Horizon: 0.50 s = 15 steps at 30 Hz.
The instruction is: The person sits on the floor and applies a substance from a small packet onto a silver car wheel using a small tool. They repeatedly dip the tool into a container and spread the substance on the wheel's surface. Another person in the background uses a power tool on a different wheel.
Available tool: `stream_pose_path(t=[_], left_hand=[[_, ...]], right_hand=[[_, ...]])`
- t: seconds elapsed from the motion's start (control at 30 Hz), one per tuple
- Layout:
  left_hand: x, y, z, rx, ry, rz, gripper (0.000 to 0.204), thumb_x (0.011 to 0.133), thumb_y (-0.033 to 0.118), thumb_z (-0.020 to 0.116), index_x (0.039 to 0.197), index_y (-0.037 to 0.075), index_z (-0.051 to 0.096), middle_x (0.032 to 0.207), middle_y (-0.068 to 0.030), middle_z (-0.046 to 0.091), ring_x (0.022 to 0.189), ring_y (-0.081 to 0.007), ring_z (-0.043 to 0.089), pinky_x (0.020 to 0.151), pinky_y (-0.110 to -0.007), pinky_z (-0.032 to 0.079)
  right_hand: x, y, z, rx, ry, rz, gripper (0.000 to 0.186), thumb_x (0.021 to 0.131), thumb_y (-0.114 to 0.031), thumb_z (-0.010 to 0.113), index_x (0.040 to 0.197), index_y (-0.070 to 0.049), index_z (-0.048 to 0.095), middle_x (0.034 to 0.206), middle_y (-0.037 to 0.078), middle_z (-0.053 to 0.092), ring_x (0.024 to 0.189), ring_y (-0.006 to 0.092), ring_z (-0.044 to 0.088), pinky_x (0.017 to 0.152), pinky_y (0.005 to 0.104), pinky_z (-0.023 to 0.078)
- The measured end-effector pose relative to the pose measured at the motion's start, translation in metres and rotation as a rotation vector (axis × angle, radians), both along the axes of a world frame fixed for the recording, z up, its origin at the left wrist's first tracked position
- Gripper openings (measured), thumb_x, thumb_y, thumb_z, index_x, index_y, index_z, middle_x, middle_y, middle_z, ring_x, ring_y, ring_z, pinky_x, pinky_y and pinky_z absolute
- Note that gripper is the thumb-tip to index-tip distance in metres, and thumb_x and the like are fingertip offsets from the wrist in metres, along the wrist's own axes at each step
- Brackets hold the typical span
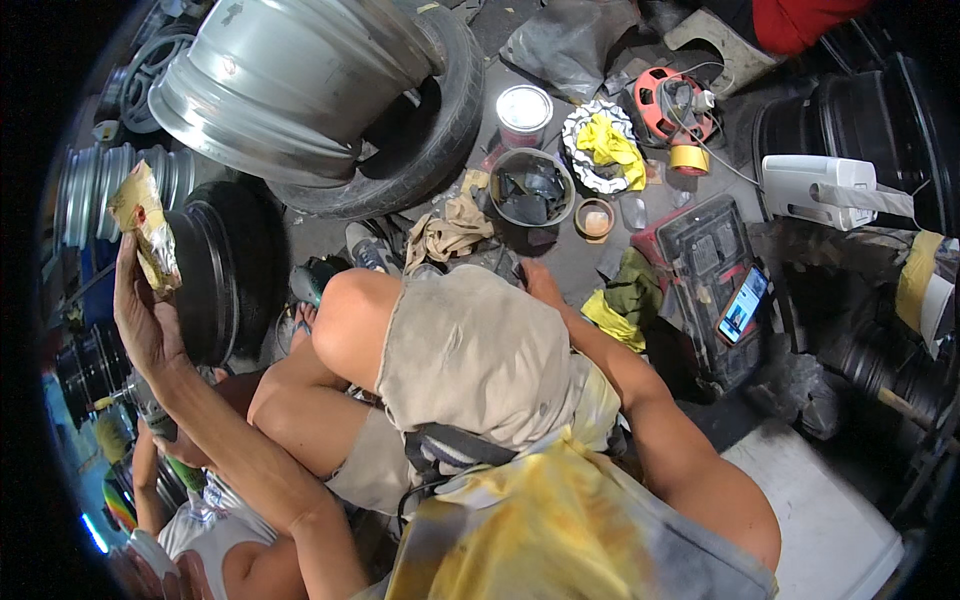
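My left hand is raised at the left side, its fingers closed on a crumpled, yellowish foil-like packet with a reddish mark. My right hand is lowered just beyond my knee. Its fingers are mostly hidden, and I cannot make out whether it holds anything. Past it stands a tub with dark pieces in liquid. A small round container with pale contents sits to the tub's right. A crumpled tan cloth lies left of the tub.
A large silver wheel rim leans on a tire. A lidded can, yellow cloth and orange reel are ahead. A phone lies on a dark toolbox. Another person is at lower left.
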<state>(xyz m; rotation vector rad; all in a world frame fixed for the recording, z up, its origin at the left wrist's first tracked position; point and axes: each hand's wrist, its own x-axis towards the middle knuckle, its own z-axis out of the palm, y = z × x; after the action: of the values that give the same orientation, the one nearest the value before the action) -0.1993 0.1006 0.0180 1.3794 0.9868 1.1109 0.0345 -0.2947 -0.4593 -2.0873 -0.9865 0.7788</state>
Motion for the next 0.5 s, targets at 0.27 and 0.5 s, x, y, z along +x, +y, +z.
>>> stream_pose_path(t=[0.27,0.5], left_hand=[[-0.027,0.012,-0.017,-0.175,-0.04,-0.038,0.032,0.099,0.018,0.064,0.124,-0.001,0.065,0.117,-0.0094,0.07,0.101,-0.0156,0.068,0.082,-0.029,0.054],[-0.043,0.025,-0.04,-0.245,-0.011,-0.095,0.033,0.1,0.018,0.062,0.126,-0.002,0.063,0.12,-0.0111,0.068,0.105,-0.0171,0.067,0.084,-0.029,0.058]], right_hand=[[0.08,-0.078,0.075,-0.013,-0.173,-0.31,0.02,0.084,-0.012,0.067,0.1,-0.001,0.062,0.09,0.02,0.062,0.085,0.0394,0.061,0.076,0.0478,0.049],[0.03,-0.071,0.086,-0.022,-0.142,-0.19,0.044,0.085,-0.018,0.071,0.123,-0.001,0.058,0.107,0.025,0.059,0.101,0.042,0.058,0.088,0.0474,0.048]])
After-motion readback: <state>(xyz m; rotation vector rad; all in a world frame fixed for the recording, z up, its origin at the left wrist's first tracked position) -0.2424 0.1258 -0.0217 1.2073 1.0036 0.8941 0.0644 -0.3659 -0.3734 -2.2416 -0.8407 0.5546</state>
